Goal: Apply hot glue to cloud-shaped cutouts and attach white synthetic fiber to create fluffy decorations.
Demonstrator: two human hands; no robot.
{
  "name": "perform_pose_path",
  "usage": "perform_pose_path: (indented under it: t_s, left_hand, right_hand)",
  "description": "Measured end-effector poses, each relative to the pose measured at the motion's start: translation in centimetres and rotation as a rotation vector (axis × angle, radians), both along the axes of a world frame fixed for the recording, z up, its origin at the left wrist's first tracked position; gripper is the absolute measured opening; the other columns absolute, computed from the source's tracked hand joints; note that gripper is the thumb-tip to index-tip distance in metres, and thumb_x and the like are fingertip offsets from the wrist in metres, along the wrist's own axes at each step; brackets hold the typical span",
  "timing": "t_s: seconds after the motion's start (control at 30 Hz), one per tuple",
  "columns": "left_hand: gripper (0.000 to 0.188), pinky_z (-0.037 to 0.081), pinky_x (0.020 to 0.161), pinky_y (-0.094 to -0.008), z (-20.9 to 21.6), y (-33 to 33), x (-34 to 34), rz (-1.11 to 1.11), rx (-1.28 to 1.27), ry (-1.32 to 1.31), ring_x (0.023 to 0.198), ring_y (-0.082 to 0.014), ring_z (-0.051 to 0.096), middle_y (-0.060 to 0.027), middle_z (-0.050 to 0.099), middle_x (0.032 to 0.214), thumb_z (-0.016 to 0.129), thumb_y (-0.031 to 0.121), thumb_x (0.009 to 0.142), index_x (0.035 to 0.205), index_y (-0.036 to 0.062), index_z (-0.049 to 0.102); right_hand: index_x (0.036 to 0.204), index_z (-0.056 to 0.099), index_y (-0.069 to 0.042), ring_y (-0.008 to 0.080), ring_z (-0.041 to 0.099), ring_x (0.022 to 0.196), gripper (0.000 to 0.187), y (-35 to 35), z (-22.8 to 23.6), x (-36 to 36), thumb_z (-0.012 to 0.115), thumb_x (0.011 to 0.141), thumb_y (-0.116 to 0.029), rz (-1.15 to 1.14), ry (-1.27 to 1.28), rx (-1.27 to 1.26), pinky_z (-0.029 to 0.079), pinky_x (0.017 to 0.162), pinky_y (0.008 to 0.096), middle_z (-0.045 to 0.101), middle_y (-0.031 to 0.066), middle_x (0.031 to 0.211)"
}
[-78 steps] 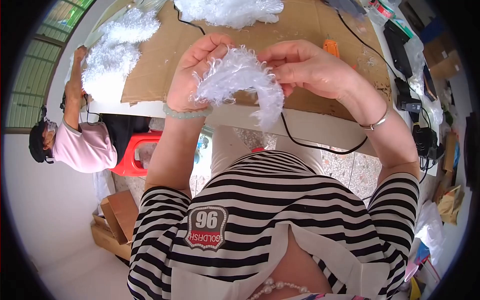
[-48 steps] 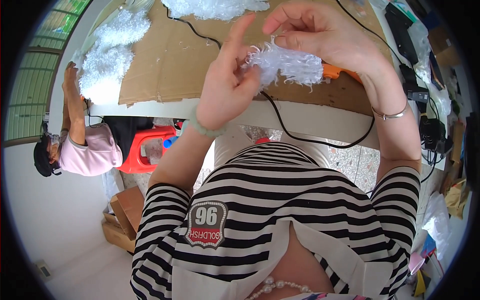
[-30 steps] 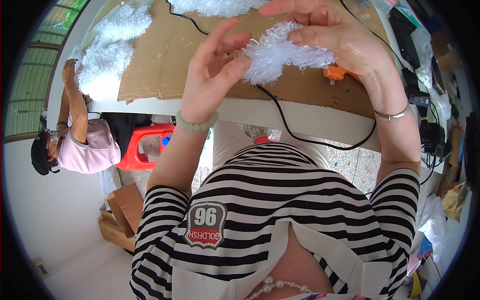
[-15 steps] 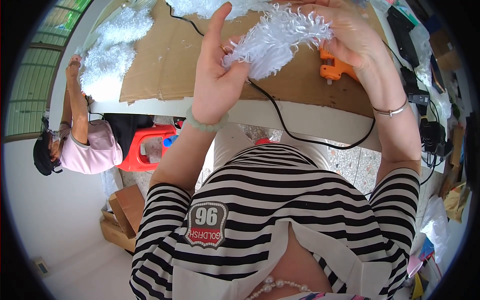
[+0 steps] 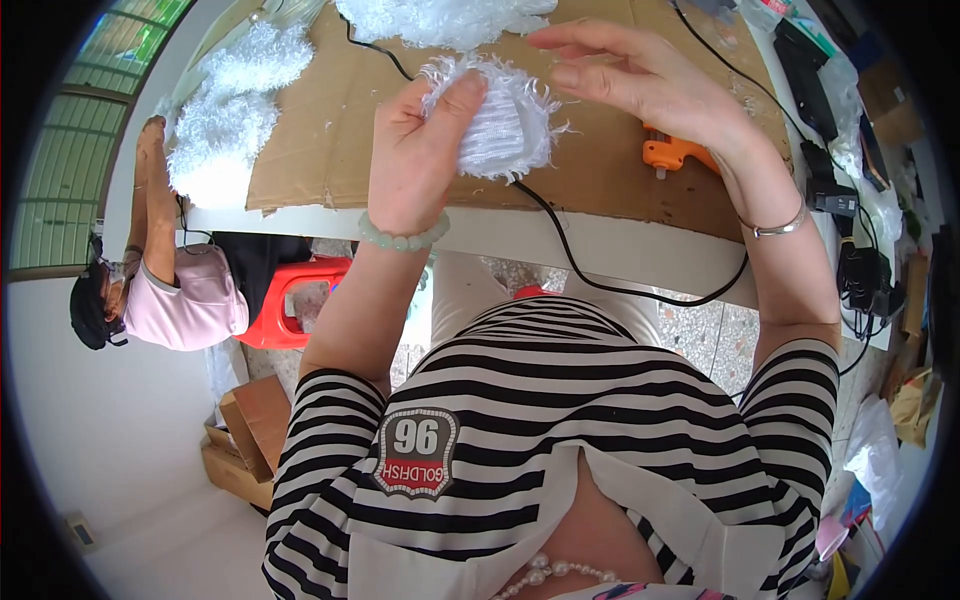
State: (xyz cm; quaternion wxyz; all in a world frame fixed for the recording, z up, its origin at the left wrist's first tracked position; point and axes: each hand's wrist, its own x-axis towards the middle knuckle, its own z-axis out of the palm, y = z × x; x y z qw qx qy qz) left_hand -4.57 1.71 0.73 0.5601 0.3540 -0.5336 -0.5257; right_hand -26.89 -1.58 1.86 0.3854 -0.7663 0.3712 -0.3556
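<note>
A small white piece of shaggy fabric (image 5: 508,125) is pinched in my left hand (image 5: 415,150), the thumb lying across its top. Its ribbed backing faces up and curly fringe sticks out round the edge. Just right of it, apart from the fabric, my right hand (image 5: 640,80) hovers with fingers stretched out and holds nothing. Below that hand an orange glue gun (image 5: 668,152) rests on the cardboard, partly hidden by my right wrist.
A cardboard sheet (image 5: 310,150) covers much of the white table. White fluffy material lies in a left pile (image 5: 235,110) and a far pile (image 5: 450,15). A black cable (image 5: 570,250) loops over the front edge. Far left, a co-worker (image 5: 185,290) reaches onto the table beside a red stool (image 5: 290,300).
My right hand has let go of the shaggy fabric and opened beside it. The piece has turned over in my left hand, now showing its ribbed backing.
</note>
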Motion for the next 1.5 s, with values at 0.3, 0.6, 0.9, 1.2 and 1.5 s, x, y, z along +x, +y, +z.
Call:
perform_pose_path:
  t_s: [0.3,0.6,0.9,1.2,1.5]
  left_hand:
    - [0.021,0.047,0.062,-0.0225,1.0,0.0,-0.3,-0.164,-0.032,-0.214,0.071,-0.0063,0.058,-0.0023,0.066,0.082,0.065,0.018,0.089,0.094,-0.0022,0.066]
    - [0.021,0.051,0.066,-0.0262,0.2,-0.7,0.0,-0.053,0.143,0.178,0.076,-0.0116,0.062,-0.007,0.067,0.088,0.062,0.018,0.09,0.096,-0.0025,0.063]
    - [0.026,0.047,0.06,-0.0269,-2.2,-3.4,1.7,0.039,-0.139,-0.303,0.065,-0.0123,0.06,-0.0042,0.066,0.076,0.063,0.021,0.089,0.106,0.0014,0.063]
    - [0.029,0.05,0.063,-0.0293,-2.9,-5.8,3.7,0.317,-0.445,-0.659,0.072,-0.0179,0.064,-0.0082,0.068,0.08,0.069,0.017,0.081,0.108,0.007,0.064]
    - [0.01,0.049,0.068,-0.0286,-1.9,-1.9,2.0,0.057,-0.812,-0.994,0.077,-0.0214,0.061,-0.009,0.064,0.084,0.066,0.003,0.081,0.091,0.003,0.066]
  right_hand:
    - [0.118,0.058,0.0,0.0087,0.056,0.083,0.036,1.0,1.3,1.0,0.063,0.084,-0.01,0.061,0.171,0.089,0.045,0.073,0.0217,0.063,0.0031,0.091]
    - [0.107,0.062,0.003,0.0102,0.057,0.087,0.019,-1.0,1.0,-0.4,0.059,0.089,-0.003,0.161,-0.265,0.312,0.045,0.077,0.0209,0.063,0.0022,0.095]
    - [0.11,0.061,0.001,0.0117,0.058,0.074,0.032,-0.9,0.6,-0.8,0.065,0.084,-0.019,-0.007,-0.113,0.184,0.045,0.066,0.0246,0.063,0.0055,0.082]
    - [0.106,0.063,-0.003,0.0264,0.062,0.074,0.029,0.4,1.0,-0.3,0.065,0.083,-0.021,-0.317,0.488,-0.453,0.048,0.068,0.0357,0.063,0.012,0.086]
    - [0.085,0.064,-0.001,0.0263,0.058,0.086,0.008,1.3,0.1,0.5,0.062,0.077,-0.003,0.284,0.452,-0.381,0.047,0.073,0.0354,0.06,0.0075,0.088]
